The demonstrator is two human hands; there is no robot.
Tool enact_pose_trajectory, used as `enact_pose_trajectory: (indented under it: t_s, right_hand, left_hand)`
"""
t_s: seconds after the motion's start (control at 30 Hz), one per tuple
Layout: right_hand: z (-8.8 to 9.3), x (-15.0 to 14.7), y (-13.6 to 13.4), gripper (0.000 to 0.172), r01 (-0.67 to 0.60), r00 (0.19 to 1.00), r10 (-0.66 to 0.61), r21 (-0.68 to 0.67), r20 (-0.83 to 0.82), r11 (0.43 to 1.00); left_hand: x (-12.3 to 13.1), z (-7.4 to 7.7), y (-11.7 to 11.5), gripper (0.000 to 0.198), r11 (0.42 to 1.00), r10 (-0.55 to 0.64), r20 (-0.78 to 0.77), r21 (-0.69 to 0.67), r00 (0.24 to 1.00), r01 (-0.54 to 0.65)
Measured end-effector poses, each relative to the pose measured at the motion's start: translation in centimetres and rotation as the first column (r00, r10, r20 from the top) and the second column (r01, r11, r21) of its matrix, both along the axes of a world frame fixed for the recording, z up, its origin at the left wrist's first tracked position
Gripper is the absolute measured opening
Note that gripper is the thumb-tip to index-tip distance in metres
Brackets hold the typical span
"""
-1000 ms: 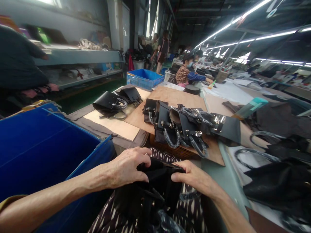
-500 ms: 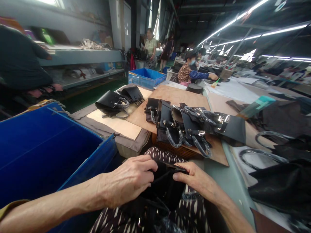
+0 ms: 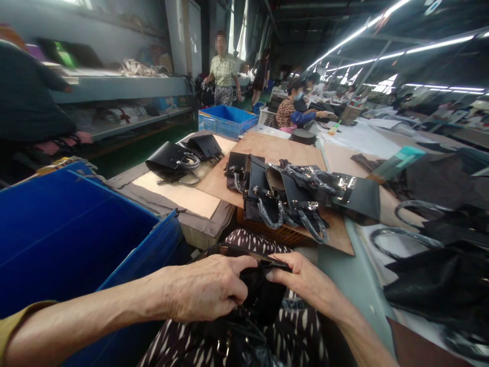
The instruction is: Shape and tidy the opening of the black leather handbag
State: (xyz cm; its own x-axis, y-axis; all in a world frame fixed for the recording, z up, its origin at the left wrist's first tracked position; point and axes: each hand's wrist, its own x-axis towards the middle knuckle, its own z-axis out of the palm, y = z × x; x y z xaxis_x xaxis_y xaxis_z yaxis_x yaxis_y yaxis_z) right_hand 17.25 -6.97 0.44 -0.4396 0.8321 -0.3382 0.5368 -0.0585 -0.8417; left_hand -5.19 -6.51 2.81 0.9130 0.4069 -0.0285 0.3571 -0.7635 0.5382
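A black handbag lies on my lap, its mouth turned up between my hands and its metal fittings low at the front. My left hand is closed on the bag's near left rim, thumb and fingers bent over the edge. On the other side, my right hand pinches the right end of the same rim, thumb below and fingers above. The bag's dark inside is hard to make out, and my left fingertips are partly hidden.
Several black handbags with plastic-wrapped handles lie on a brown board ahead. A large blue bin stands at left, a smaller blue crate farther off. More black bags lie at right. Other people work beyond.
My left hand has shifted slightly right and lower along the rim, and more of the bag's edge shows. A person in the background has come nearer. The view has tilted a little.
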Motion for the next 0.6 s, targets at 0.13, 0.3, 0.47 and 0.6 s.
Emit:
enact_pose_trajectory:
  t_s: [0.13, 0.3, 0.47, 0.6]
  right_hand:
    - [0.0, 0.0, 0.1, 0.014, -0.001, 1.000, 0.001, 0.009, 0.028, 1.000]
    - [0.2, -0.1, -0.1, 0.018, 0.004, 0.999, -0.005, 0.032, 0.041, 0.999]
    - [0.2, -0.2, -0.3, 0.028, 0.050, 0.998, -0.053, 0.073, 0.043, 0.996]
    - [-0.1, 0.1, -0.4, 0.032, 0.123, 0.985, -0.136, 0.118, 0.111, 0.985]
  left_hand:
    - [-0.1, -0.1, -0.4, 0.011, 0.998, 0.059, -0.089, -0.022, 0.994, -0.061]
    - [-0.5, -0.7, -0.2, 0.009, 0.965, 0.190, -0.178, -0.146, 0.966, -0.217]
    - [-0.6, -1.3, -0.1, 0.016, 0.911, 0.406, -0.175, 0.003, 0.897, -0.412]
    - [-0.4, -1.6, -0.1, 0.023, 0.890, 0.456, -0.207, 0.107, 0.865, -0.443]
